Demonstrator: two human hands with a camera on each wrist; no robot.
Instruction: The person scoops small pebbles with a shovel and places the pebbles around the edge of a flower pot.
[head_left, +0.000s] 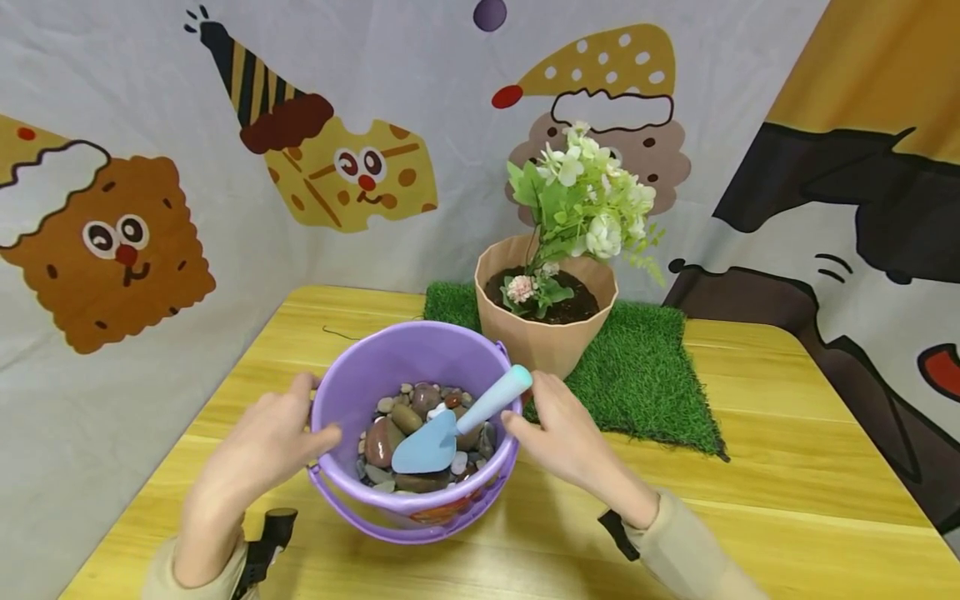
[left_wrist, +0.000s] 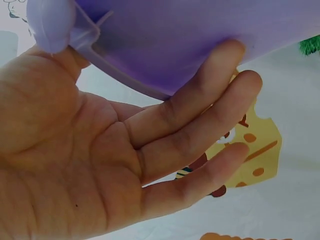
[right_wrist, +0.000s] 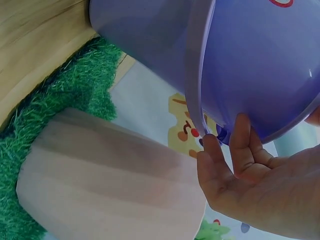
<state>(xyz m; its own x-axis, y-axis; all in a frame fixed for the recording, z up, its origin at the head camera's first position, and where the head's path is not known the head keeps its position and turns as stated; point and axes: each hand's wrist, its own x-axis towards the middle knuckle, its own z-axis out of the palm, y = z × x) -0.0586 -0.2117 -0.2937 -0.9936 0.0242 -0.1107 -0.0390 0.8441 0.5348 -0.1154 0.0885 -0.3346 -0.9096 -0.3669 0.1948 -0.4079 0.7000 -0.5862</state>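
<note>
A purple bucket (head_left: 408, 358) stands on the table in the head view, with its purple handle (head_left: 420, 533) hanging down the near side. My left hand (head_left: 258, 437) grips the rim at the left, thumb over the edge. In the left wrist view its fingers (left_wrist: 200, 85) lie against the outer wall. At the opposite side, my right hand (head_left: 570, 429) holds the rim with the thumb on top, fingers (right_wrist: 242, 145) outside near the handle's hinge. Wet-looking stones (head_left: 384, 442) fill the bottom. A blue toy trowel (head_left: 427, 450) lies on them, its grip leaning over the right rim.
Behind the bucket, a peach flowerpot (head_left: 525, 342) holds soil and white-green flowers (head_left: 592, 200). It stands on a green artificial grass mat (head_left: 645, 375). A thin dark wire (head_left: 339, 334) lies on the wooden table (head_left: 787, 467). A cartoon-printed cloth (head_left: 450, 75) hangs behind.
</note>
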